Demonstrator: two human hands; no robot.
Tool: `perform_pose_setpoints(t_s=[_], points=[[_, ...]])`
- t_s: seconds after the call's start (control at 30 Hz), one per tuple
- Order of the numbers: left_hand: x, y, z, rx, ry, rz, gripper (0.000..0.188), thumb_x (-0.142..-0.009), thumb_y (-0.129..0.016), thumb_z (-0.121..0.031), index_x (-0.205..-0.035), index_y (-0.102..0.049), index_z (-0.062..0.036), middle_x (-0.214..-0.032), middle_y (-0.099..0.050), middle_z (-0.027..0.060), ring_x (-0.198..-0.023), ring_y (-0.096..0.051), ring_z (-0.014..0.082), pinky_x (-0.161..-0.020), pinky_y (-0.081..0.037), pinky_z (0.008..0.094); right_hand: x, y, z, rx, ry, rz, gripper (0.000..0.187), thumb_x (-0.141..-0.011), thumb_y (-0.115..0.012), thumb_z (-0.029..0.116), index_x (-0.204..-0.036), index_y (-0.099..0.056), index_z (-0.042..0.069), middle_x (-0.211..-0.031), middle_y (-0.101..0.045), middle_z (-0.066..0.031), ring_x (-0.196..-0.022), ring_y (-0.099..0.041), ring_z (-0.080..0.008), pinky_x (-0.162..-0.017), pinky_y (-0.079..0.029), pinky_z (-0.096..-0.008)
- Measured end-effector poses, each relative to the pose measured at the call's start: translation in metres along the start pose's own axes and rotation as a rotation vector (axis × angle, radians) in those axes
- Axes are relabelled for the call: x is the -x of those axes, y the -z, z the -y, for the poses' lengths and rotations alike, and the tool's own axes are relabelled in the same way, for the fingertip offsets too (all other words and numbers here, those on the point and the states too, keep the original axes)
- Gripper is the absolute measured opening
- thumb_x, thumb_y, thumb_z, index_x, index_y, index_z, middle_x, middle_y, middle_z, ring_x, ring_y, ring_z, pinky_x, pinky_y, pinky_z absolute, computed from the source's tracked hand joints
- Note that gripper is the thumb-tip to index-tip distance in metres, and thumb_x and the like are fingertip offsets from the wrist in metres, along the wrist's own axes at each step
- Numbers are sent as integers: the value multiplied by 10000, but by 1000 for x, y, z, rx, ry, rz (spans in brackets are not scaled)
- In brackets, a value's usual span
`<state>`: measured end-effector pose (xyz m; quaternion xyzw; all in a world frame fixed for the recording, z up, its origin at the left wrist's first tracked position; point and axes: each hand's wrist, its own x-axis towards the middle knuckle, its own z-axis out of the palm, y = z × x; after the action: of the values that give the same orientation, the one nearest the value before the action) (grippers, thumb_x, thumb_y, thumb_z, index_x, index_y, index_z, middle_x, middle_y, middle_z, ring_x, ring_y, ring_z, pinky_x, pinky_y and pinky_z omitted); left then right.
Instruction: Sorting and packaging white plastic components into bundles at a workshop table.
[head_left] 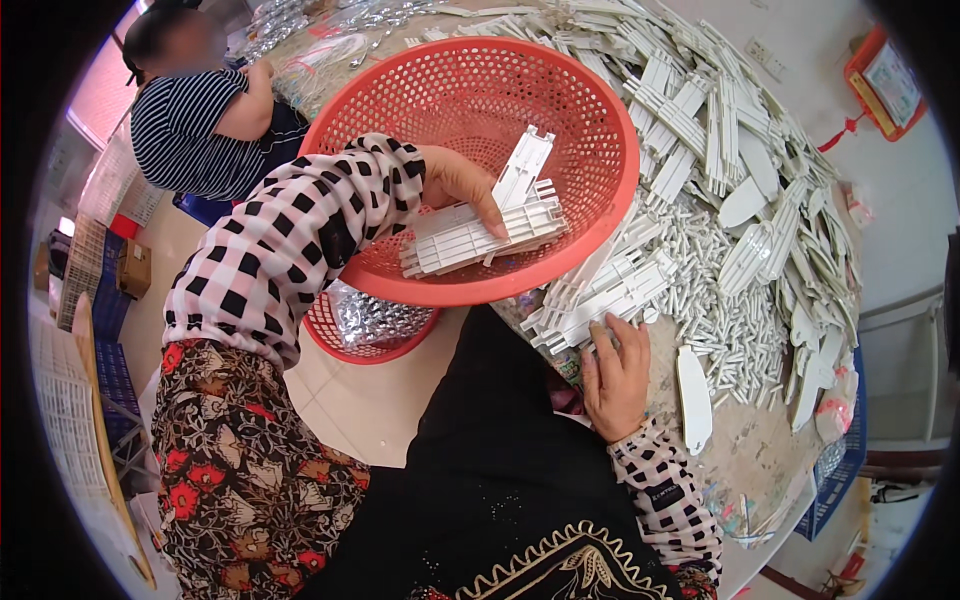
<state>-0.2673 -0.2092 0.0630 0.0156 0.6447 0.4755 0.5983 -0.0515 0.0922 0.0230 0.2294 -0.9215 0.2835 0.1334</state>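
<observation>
My left hand reaches over the red basket and is closed on a small stack of white plastic strips. The thumb presses on top, and the other fingers are mostly hidden. Another white plastic piece stands up at an angle just beyond the stack, inside the basket. On the table, the fingers of my right hand lie stretched over the near end of a loose pile of white ribbed strips. A single flat white piece with a rounded end lies to the right of that hand.
Many short white pegs are heaped on the worktable, with a large pile of white plastic parts behind. A smaller red basket with silvery packets stands lower down. Another person in a striped shirt sits at far left.
</observation>
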Motion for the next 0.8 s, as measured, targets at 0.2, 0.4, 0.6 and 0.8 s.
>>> perform_pose_setpoints(t_s=[0.2, 0.4, 0.6, 0.8], points=[[11, -7, -8, 27, -45, -50, 611, -707, -805, -60, -1249, -523, -38, -1131, -648, 94, -1046, -615, 225, -909, -491, 373, 1, -2, 0, -3, 17, -13, 395, -859, -626, 67, -1245, -553, 30, -1253, -512, -192, -1174, -488, -366, -1073, -307, -550], [53, 18, -37, -27, -337, -422, 581, -698, -799, -68, -1226, -561, -35, -1098, -664, 95, -999, -636, 193, -889, -502, 362, -14, 13, 13, 38, 66, -65, 381, -874, -605, 66, -1247, -546, 13, -1254, -509, -210, -1146, -499, -373, -1045, -341, -520], [119, 25, -67, -101, -669, -644, 633, -754, -779, -117, -1294, -465, -13, -1141, -627, 111, -985, -650, 187, -866, -545, 323, -78, 32, 70, -1165, -738, 167, 478, -985, -493, 234, -1393, -346, 33, -1181, -571, -165, -926, -621, -258, -771, -537, -382], [139, 39, -54, -81, -753, -661, 562, -778, -771, -130, -1253, -503, 6, -1105, -655, 119, -918, -684, 180, -818, -575, 297, -145, 27, 55, -1501, -1021, 331, 413, -973, -494, 225, -1332, -374, 60, -1117, -615, -142, -913, -663, -244, -728, -578, -321]])
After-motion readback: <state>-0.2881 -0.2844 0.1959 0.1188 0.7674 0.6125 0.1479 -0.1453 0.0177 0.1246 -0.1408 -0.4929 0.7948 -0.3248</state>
